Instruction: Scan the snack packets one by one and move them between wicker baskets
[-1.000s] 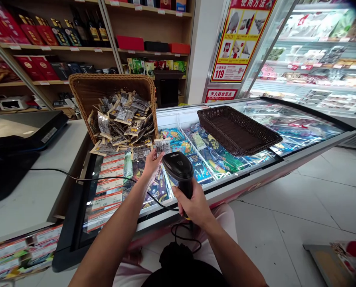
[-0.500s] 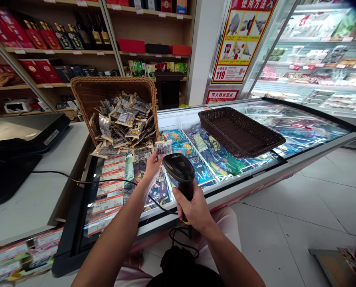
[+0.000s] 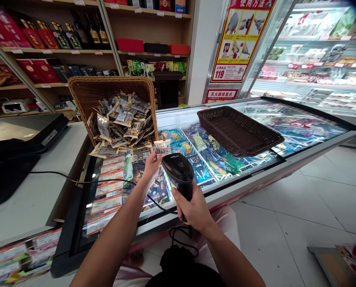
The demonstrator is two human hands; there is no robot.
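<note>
At far left, the dark machine (image 3: 7, 159) on the table (image 3: 25, 217) is cut off by the picture edge. Next, the tilted wicker basket (image 3: 110, 81) contains a heap of small packets (image 3: 127, 117); the lower layers are hidden. The left hand (image 3: 152, 165) pinches one packet (image 3: 162, 148) between thumb and fingers, near the basket's right front corner; its print is illegible. The black scanner (image 3: 178, 167) is just beside this packet, on the near side. The right hand (image 3: 194, 207) wraps the scanner grip; its trigger is hidden. The freezer (image 3: 244, 184) contains packaged goods under glass. The dark woven tray (image 3: 238, 129) rests on top.
</note>
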